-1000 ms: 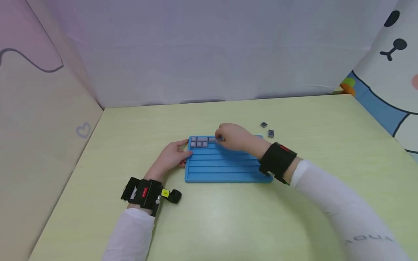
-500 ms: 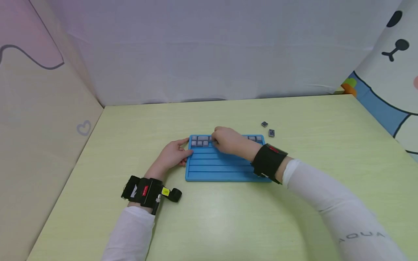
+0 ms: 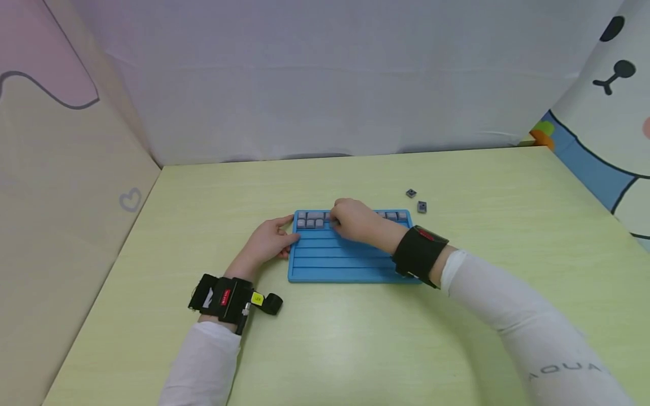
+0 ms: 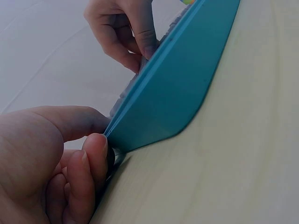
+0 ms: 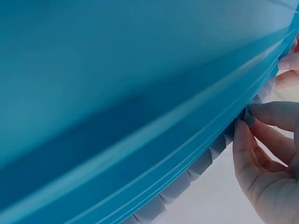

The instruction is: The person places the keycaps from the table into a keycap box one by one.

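A blue ridged tray (image 3: pixel 350 263) lies on the table, with grey keycaps (image 3: pixel 315 216) along its top row and several more starting the second row at the left. My left hand (image 3: pixel 266 242) grips the tray's left edge between thumb and fingers; the left wrist view shows them at the tray's corner. Over the upper rows, my right hand (image 3: pixel 358 221) pinches a small grey keycap (image 5: pixel 250 117) down at the tray. In the right wrist view it sits right beside the line of other keycaps; the fingers partly hide it. The right hand covers the middle of the top row.
Two loose keycaps, one nearer the back (image 3: pixel 411 193) and one closer to the tray (image 3: pixel 422 207), lie upside down past the tray's top right corner. Behind the pale table (image 3: pixel 330 344) hangs a white cloth (image 3: pixel 325 84). Patterned panels stand at both sides.
My right hand has moved slightly left and down to the second row, uncovering keycaps at the top row's right end. In the last half second it hardly moves. The left hand keeps its hold.
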{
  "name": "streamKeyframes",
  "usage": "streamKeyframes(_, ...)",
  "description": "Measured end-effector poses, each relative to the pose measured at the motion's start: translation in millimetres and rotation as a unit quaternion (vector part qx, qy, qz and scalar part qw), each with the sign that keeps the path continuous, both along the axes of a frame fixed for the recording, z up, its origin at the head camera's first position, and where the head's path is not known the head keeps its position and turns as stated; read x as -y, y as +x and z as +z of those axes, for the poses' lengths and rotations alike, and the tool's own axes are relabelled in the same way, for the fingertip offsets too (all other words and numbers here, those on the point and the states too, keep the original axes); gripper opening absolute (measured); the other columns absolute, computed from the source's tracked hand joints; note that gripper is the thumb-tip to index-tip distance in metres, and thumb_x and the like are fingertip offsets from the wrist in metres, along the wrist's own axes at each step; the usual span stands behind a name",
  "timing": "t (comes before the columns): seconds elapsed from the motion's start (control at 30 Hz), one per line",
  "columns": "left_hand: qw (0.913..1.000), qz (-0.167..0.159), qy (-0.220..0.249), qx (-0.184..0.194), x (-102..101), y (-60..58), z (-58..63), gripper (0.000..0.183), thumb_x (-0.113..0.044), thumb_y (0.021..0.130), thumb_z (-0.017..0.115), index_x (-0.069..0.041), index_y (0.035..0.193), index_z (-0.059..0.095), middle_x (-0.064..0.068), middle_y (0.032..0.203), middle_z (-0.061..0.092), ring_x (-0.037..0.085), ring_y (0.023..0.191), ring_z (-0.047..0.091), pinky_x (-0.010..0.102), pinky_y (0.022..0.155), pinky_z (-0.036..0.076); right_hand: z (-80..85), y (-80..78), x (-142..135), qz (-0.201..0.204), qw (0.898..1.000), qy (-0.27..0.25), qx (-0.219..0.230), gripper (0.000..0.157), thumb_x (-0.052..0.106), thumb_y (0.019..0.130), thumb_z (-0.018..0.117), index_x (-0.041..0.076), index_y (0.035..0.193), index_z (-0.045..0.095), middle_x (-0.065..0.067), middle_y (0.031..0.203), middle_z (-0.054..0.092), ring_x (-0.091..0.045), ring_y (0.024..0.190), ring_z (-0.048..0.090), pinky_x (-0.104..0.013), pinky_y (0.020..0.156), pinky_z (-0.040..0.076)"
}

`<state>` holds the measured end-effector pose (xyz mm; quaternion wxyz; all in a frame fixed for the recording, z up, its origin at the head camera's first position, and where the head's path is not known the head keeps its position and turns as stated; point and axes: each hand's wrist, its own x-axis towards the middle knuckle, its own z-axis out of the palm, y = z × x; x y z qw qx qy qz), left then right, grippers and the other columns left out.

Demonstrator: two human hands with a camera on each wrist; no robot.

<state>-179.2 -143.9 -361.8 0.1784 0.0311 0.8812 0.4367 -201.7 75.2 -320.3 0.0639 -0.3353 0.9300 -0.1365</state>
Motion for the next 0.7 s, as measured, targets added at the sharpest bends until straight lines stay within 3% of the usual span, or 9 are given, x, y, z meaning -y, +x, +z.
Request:
streamKeyframes(0.2, 1.0, 0.0, 0.003, -0.001, 0.2, -0.8, -1.8, 0.063, -0.022, 0.093, 0.059, -0.01, 0.148, 0.032, -0.003, 0.054, 0.051, 0.009, 0.046, 0.053, 0.024, 0.054, 0.049, -0.7, -0.7, 1.0, -0.007, 1.0, 0.006, 0.004, 0.02, 0.004, 0.091, 0.057, -0.001, 0.105, 0.071, -0.017, 0.1, 0.064, -0.027, 0.094, 0.061, -0.035, 0.085, 0.052)
streamKeyframes(0.37, 1.0, -0.001, 0.004, -0.002, 0.0, -0.8, -1.6, 0.063, -0.022, 0.093, 0.059, -0.01, 0.148, 0.032, -0.003, 0.054, 0.052, 0.009, 0.045, 0.053, 0.024, 0.053, 0.049, 1.3, 0.8, 1.5, -0.011, 1.0, 0.002, -0.011, 0.015, 0.004, 0.091, 0.059, 0.0, 0.094, 0.073, -0.015, 0.093, 0.069, -0.023, 0.082, 0.061, -0.034, 0.078, 0.052)
streamKeyframes(0.7, 1.0, -0.002, 0.0, -0.003, -0.1, 1.1, 1.0, 0.063, -0.022, 0.093, 0.059, -0.009, 0.148, 0.031, -0.003, 0.054, 0.052, 0.009, 0.045, 0.052, 0.024, 0.053, 0.049, 3.0, 5.8, 2.0, -0.04, 0.999, 0.025, -0.026, 0.018, 0.008, 0.091, 0.06, 0.005, 0.102, 0.074, -0.012, 0.099, 0.07, -0.025, 0.092, 0.066, -0.036, 0.08, 0.054)
